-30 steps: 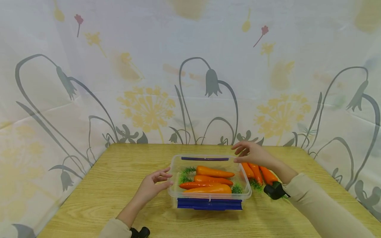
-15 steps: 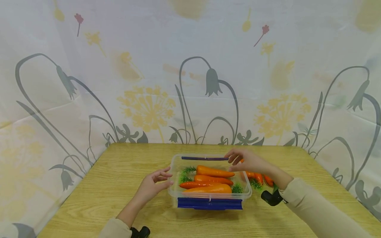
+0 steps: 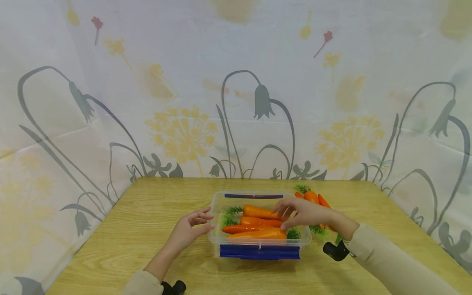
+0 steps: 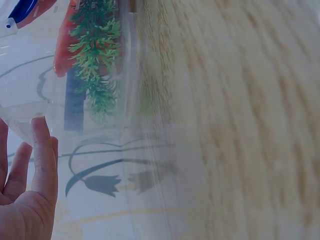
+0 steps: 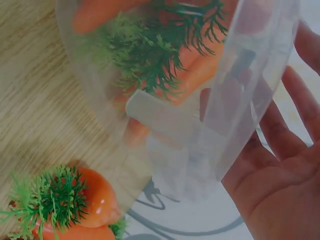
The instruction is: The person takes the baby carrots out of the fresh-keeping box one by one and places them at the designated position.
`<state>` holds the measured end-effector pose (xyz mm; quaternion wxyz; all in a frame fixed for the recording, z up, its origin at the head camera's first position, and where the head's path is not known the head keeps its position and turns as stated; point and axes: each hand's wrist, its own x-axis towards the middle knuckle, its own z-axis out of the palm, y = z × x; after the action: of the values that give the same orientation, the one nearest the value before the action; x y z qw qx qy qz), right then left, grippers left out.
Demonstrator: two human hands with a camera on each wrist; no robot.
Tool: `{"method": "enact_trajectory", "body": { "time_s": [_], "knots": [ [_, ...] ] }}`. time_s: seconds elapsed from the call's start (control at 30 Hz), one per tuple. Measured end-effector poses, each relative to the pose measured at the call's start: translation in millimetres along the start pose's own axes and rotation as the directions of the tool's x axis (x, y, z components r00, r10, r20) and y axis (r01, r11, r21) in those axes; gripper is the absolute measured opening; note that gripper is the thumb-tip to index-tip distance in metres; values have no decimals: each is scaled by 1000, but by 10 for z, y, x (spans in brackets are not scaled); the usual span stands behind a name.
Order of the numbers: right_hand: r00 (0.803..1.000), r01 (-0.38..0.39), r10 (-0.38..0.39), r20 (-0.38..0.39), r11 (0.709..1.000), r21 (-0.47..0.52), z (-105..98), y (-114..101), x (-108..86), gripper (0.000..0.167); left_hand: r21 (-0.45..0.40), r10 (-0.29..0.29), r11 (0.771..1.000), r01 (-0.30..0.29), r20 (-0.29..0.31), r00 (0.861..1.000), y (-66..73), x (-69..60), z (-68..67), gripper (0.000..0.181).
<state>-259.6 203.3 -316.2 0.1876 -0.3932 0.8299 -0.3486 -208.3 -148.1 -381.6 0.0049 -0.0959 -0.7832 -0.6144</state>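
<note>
A clear plastic box (image 3: 307, 239) with blue clips holds several orange carrots (image 3: 258, 234) with green tops. My left hand (image 3: 189, 229) is at the box's left side, its fingertips at the rim and its fingers loosely bent. In the left wrist view, a fingertip (image 4: 39, 127) meets the clear plastic edge. Over the box's right half, my right hand (image 3: 307, 211) reaches in with fingers spread and slightly bent, close above the carrots. Whether it touches one is unclear. Through the clear wall in the right wrist view, the right hand (image 5: 280, 185) shows nothing held.
More carrots (image 3: 311, 196) lie on the wooden table (image 3: 155, 217) right of the box, partly behind my right forearm. A patterned cloth (image 3: 243, 143) hangs behind the table. Black wrist cameras (image 3: 336, 250) sit below both wrists.
My right hand has moved left and down from above the box's back right corner into the space over the carrots inside. The left hand and the box stay where they were.
</note>
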Motion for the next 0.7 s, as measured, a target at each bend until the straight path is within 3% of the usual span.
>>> {"method": "enact_trajectory", "body": {
  "time_s": [0.17, 0.7],
  "knots": [
    [997, 2, -4, 72, 1000, 22, 35, 2, 41, 43, -1, -2, 1000, 2, 0, 1000, -16, 7, -8, 28],
    [982, 19, -19, 187, 1000, 0, 110, 25, 138, 31, 0, 5, 1000, -5, 2, 1000, -3, 6, -1, 28]
  ]
}}
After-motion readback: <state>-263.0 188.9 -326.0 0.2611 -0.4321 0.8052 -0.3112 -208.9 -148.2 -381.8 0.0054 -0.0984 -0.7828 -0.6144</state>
